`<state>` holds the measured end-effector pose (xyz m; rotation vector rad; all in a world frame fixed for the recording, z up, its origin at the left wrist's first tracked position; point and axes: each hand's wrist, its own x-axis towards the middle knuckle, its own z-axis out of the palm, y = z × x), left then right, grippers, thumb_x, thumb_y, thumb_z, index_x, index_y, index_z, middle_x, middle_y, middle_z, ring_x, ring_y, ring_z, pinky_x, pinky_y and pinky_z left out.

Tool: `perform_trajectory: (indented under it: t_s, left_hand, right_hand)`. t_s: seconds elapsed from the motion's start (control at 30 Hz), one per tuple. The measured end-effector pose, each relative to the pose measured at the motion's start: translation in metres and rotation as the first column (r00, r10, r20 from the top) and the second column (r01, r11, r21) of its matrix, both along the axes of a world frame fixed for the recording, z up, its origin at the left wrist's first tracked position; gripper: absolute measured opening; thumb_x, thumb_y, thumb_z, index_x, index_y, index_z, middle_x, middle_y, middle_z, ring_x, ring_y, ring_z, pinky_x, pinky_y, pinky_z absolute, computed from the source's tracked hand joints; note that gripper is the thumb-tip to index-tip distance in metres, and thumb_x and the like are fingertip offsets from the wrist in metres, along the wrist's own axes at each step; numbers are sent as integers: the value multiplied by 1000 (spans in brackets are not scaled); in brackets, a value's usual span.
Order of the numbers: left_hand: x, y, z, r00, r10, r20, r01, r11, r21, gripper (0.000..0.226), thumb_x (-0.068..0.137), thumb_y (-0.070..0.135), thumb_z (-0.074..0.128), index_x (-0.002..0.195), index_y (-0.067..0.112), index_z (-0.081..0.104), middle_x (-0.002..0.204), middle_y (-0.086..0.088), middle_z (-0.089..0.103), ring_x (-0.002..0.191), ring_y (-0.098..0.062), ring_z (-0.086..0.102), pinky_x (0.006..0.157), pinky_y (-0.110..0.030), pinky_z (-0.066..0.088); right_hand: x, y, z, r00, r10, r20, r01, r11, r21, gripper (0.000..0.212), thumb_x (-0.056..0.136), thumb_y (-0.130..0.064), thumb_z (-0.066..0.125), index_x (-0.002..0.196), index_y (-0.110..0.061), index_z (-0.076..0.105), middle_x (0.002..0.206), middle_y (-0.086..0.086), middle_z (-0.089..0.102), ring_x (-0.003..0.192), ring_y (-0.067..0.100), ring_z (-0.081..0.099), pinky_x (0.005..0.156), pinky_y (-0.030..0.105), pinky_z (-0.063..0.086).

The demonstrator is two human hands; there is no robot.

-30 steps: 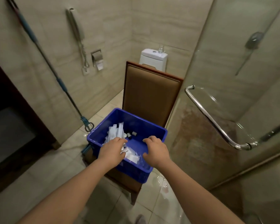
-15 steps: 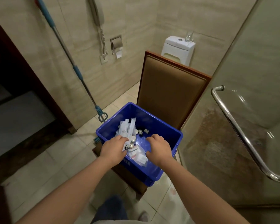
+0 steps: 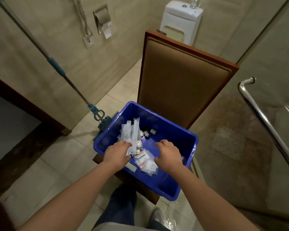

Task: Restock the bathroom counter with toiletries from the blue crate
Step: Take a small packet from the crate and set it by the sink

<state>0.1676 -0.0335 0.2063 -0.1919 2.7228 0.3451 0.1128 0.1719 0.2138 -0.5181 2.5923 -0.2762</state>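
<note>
A blue crate point(image 3: 177, 135) stands on the seat of a brown padded chair point(image 3: 182, 85). Inside it lie long white sachets point(image 3: 131, 132), small round white soaps point(image 3: 138, 144), small dark bottles point(image 3: 147, 133) and clear flat packets point(image 3: 147, 164). My left hand point(image 3: 116, 153) is inside the crate at its left and grips the lower ends of the long white sachets. My right hand point(image 3: 168, 154) hovers over the clear packets with curled fingers; its fingertips are hidden, so a hold cannot be made out.
A blue-handled mop point(image 3: 57, 67) leans on the tiled wall at the left. A toilet point(image 3: 182, 19) stands behind the chair. A glass shower door with a chrome handle point(image 3: 265, 124) is at the right. Dark wooden cabinet point(image 3: 15, 100) at the left. My legs stand below the crate.
The camera has come closer and tilted down over the crate. My left hand has closed on the long white sachets. My right hand stays over the clear packets.
</note>
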Motion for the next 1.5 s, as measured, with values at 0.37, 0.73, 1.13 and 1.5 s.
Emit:
perform_trajectory:
  t_s: [0.37, 0.73, 1.13, 1.5]
  left_hand:
    - [-58, -16, -81, 923, -251, 291, 211, 964, 161, 54, 92, 30, 56, 143, 28, 40, 138, 2, 46, 123, -21, 48, 92, -36, 47]
    - [-91, -3, -165, 770, -520, 370, 485, 853, 191, 57, 91, 24, 56, 145, 25, 37, 144, 0, 40, 126, -22, 46, 91, -37, 48]
    - [-107, 15, -252, 593, -777, 213, 766, 625, 147, 72, 88, 5, 58, 151, 17, 27, 160, -8, 18, 150, -27, 7, 120, -35, 10]
    - [-110, 19, -263, 463, -872, 159, 886, 461, -51, 55, 83, 13, 62, 134, 13, 42, 129, -10, 44, 119, -30, 41, 108, -38, 31]
  right_hand:
    - [-17, -14, -68, 938, -228, 259, 206, 972, 110, 59, 88, -27, 60, 144, -23, 42, 142, 2, 42, 128, 25, 42, 105, 36, 38]
    - [3, -5, -148, 829, -418, 373, 373, 908, 188, 56, 90, -24, 58, 143, -21, 42, 140, 4, 45, 127, 25, 43, 106, 36, 37]
    - [-10, -17, -238, 793, -437, 423, 383, 899, 211, 59, 85, -19, 64, 139, -21, 41, 135, 3, 38, 122, 24, 40, 93, 34, 40]
    - [-5, -21, -253, 894, -346, 286, 247, 911, 330, 30, 84, -3, 60, 112, -9, 54, 120, 10, 44, 98, 27, 51, 65, 33, 31]
